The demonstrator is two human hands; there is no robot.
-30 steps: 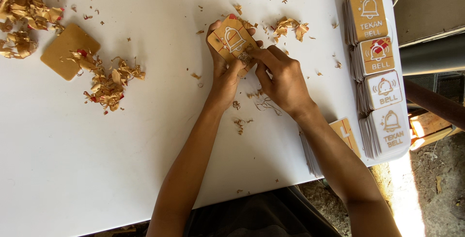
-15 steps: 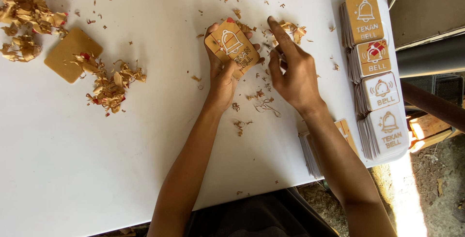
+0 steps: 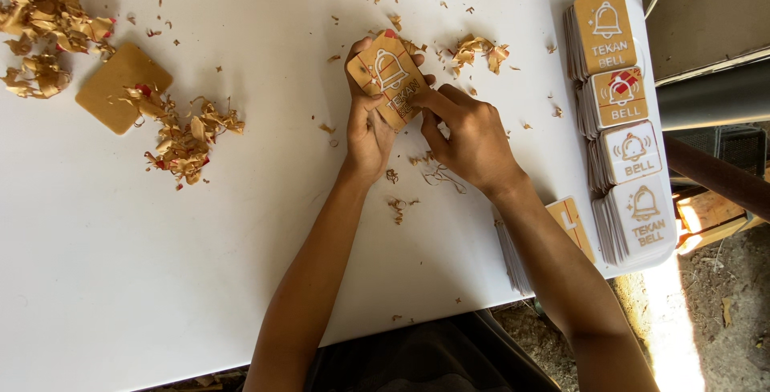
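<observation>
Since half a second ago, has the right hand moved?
Yes. The right hand has come back left to the bell plaque, its fingers now at the plaque's lower edge, farther from the plaque stacks along the table's right side.

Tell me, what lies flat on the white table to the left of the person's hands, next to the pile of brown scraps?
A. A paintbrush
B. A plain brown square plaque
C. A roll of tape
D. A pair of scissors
B. A plain brown square plaque with rounded corners lies flat on the white table, its edge touching the pile of brown scraps; no scissors, tape or brush shows anywhere.
</observation>
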